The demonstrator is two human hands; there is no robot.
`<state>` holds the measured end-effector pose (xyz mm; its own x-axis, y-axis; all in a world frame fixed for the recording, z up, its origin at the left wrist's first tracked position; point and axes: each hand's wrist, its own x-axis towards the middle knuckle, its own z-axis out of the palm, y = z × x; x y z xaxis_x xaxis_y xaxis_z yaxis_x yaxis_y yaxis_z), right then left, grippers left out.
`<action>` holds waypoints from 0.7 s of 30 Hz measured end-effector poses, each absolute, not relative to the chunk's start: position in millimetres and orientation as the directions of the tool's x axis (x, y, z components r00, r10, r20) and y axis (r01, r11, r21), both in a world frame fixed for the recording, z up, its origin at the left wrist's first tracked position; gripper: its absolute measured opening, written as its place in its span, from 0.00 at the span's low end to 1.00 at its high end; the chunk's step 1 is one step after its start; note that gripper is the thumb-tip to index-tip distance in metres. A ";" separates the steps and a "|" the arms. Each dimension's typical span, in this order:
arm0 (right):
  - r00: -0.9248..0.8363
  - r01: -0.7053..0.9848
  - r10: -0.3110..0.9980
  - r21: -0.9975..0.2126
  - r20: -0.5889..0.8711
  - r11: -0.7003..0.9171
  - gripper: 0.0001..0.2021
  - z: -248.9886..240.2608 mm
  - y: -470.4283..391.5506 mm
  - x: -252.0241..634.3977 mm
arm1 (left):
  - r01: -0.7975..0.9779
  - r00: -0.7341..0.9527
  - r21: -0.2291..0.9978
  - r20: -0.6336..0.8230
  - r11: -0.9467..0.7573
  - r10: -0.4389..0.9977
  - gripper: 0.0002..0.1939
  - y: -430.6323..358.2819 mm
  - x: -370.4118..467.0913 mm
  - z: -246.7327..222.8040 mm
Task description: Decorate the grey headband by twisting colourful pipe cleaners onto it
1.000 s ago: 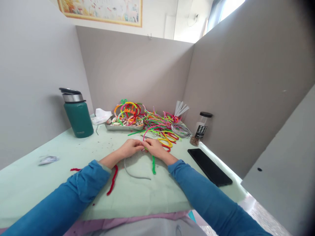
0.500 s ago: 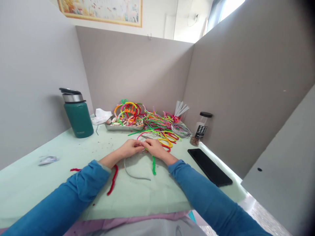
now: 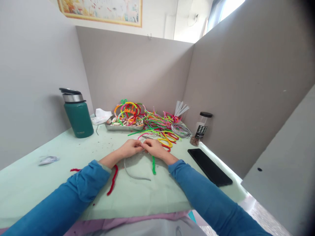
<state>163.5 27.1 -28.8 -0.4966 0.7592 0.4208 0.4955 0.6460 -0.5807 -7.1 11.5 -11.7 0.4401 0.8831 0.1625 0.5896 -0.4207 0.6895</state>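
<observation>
My left hand [image 3: 131,148] and my right hand [image 3: 154,147] meet fingertip to fingertip above the middle of the table. Both are closed in a pinch, and whatever lies between the fingers is too small and hidden to name. A green fuzzy stem [image 3: 154,165] hangs or lies just below my right hand. Beneath my left hand a grey wire [image 3: 135,177] curves over the cloth. Near my left wrist is a red fuzzy stem [image 3: 112,180]. Scissors [image 3: 147,137], partly covered, lie behind my right hand.
A metal tray [image 3: 124,128] of pieces and a pile of coloured stems [image 3: 159,120] stand at the back, beside a grey wire coil [image 3: 180,130]. A green bottle [image 3: 79,118] is left; a clear jar [image 3: 199,129] and black phone [image 3: 209,167] are right.
The fingertips have shifted very slightly against each other. Both arms and the things on the table keep their places.
</observation>
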 end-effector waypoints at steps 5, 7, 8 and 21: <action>-0.503 0.483 0.763 -0.601 0.405 0.637 0.12 -31.0 29.0 163.2 | 0.592 0.428 0.701 0.143 -0.397 0.892 0.17 13.0 -6.8 -13.6; -0.497 0.491 0.768 -0.600 0.403 0.632 0.11 -32.4 30.4 163.2 | 0.592 0.427 0.701 0.147 -0.398 0.892 0.17 12.9 -6.6 -13.7; -0.493 0.494 0.770 -0.599 0.404 0.631 0.11 -33.0 31.1 163.3 | 0.593 0.426 0.700 0.146 -0.398 0.893 0.17 12.6 -6.5 -13.5; -0.487 0.517 0.772 -0.578 0.409 0.632 0.11 -36.0 33.8 163.3 | 0.608 0.425 0.682 0.151 -0.406 0.892 0.19 13.3 -7.4 -14.1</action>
